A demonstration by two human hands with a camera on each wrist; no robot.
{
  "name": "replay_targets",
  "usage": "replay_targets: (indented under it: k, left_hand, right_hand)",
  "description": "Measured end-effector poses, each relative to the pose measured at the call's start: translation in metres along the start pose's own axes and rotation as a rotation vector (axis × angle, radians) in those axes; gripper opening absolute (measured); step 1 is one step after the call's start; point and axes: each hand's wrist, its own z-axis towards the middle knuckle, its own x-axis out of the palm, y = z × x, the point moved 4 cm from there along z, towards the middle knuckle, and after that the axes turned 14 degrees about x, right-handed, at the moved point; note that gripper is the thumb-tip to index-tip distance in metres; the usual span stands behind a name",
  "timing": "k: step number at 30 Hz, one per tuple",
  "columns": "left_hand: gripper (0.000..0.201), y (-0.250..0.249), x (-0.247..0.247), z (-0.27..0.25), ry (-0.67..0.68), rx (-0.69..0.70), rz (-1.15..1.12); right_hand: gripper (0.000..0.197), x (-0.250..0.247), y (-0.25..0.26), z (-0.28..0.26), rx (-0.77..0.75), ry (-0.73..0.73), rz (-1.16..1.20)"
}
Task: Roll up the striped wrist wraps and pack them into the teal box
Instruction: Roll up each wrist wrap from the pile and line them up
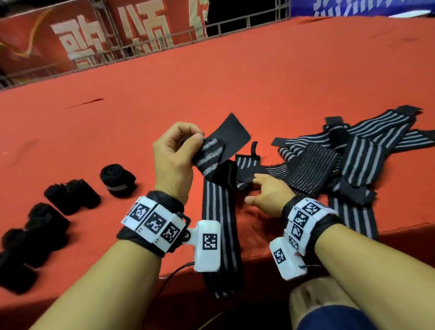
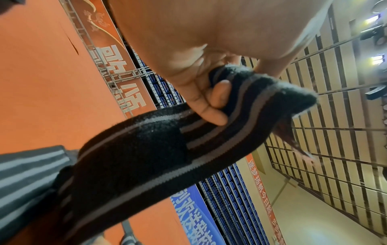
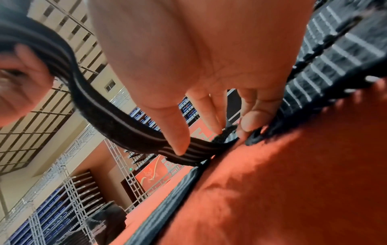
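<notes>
While clamped on the started coil of the striped wrist wrap [image 1: 218,217], with the grip of the left hand [image 1: 176,152] raised clear of the surface [image 1: 205,87], could still let that coil slacken. Thumb and curled fingers [image 2: 211,107] pinch only the fuzzy end, shown close in the left wrist view. Could also wind crooked, since the long tail hangs over the near edge of the surface and probably pulls under its own weight. Might snag as well, with fuzzy fastening patches beside the coil likely to catch on neighbouring fabric.

Lower and to the right, grip of the right hand [image 1: 268,194] apart. Fingers nearly straight, thumb tip and fingertips [image 3: 251,119] touching the strip where it meets the pile of loose wraps [image 1: 340,155], with no closed pinch visible. Could drag a second wrap out of that tangle if pressed on the wrong layer.

Left wrist lifted, back of the hand toward the head camera. Right wrist low, just above the surface, palm down.

Farther left, finished rolls [image 1: 118,180] lying on the surface, the nearest ones blurred. No teal box in any view, so packing place unknown.
</notes>
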Motion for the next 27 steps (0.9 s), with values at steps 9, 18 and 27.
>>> replay_targets:
  k: [9,18,27]
  left_hand:
    - [0.009,-0.012,-0.022,0.001,-0.076,0.015,-0.002]
    - [0.009,-0.013,-0.029,-0.002,-0.096,-0.04,-0.054]
    - [0.009,-0.027,-0.019,0.001,-0.06,-0.012,-0.063]
  right_hand:
    - [0.065,-0.006,-0.003,0.008,0.099,0.009,0.051]
    - [0.057,-0.065,-0.017,-0.013,0.448,-0.417,0.633]
    - [0.055,-0.039,0.049,-0.042,-0.356,-0.145,0.324]
